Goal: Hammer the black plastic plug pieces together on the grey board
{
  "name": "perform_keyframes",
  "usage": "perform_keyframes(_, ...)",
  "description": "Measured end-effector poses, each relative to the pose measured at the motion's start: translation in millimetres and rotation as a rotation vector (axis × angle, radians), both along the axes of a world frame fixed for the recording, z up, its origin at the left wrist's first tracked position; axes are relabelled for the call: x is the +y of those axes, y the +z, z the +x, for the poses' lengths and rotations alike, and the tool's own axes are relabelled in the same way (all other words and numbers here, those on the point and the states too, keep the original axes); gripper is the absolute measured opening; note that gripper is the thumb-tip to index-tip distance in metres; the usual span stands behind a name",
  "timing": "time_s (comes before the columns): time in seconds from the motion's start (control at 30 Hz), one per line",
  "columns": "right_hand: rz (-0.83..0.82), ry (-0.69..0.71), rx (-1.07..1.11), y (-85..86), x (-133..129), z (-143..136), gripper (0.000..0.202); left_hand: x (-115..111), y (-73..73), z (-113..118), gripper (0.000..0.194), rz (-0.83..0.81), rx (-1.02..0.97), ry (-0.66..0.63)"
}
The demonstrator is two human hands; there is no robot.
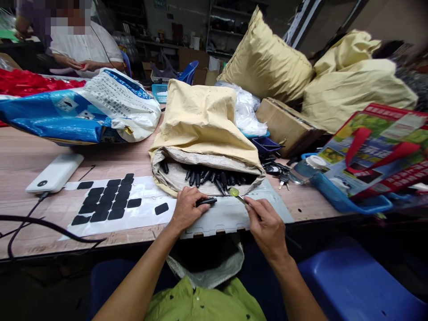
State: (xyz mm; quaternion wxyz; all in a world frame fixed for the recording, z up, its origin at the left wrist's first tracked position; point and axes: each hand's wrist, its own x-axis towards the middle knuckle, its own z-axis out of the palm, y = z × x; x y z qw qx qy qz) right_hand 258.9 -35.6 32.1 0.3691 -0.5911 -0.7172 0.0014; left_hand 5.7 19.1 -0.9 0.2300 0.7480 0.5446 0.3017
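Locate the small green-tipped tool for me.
In the head view, the green-tipped tool is held in the right hand, right of the black piece in the left hand, close by the open cream sack.

1. Left of the cream sack point(200, 116), dark print point(117, 96) and diamond signs point(67, 103) are carried by the blue-and-white sack point(143, 113); no words can be read.
2. Right of it, pale lettering point(370, 151) is blurred on the shopping bag point(384, 138).
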Motion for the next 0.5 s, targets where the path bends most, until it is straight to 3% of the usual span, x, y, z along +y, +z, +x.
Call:
perform_keyframes(0.27, -0.064, 0.284, -0.2, -25.5, 41.8, 84.2, 0.025, -1.0, 0.2, -5.1, 0.024, -0.002, -0.085, -0.025)
perform_keyframes(0.5, -0.043, 0.267, -0.204, -36.8, 65.3, 94.5, 0.022, -0.5, 1.2, -5.7, 0.031, -0.012, -0.084, -0.026)
